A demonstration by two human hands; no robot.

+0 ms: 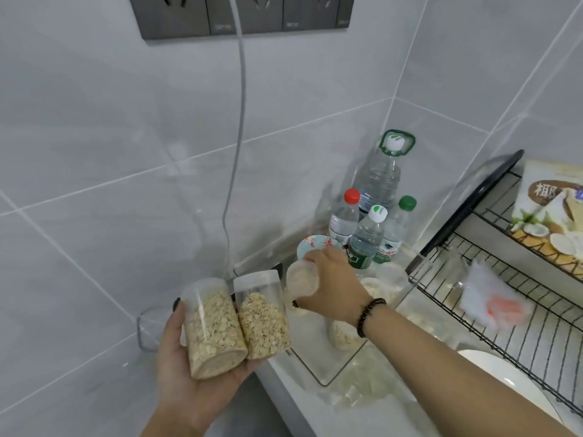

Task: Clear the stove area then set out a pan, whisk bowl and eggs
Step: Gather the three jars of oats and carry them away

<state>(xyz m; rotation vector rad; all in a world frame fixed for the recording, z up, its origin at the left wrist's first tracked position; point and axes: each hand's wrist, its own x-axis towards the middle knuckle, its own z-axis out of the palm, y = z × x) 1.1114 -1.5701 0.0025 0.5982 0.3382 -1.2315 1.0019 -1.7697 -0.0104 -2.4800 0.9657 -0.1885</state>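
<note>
Right hand [331,283] grips third oat jar [301,280], tilted, just right of two oat jars [236,323] cradled upright-leaning in left hand [192,367]; corner tray [318,367] nearer right.

Bright, even light; soft shadows fall behind the bottles [372,222]. Wide-angle bending at edges (tile lines curve); slight motion blur throughout.

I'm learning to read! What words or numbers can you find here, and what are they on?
"椰" on the snack bag in the wire rack; the rest of its print is cut off or blurred.
Water bottle labels: too small and blurred to read.
Wall sockets: faint markings, unreadable.
Oat jars: no text.
</note>
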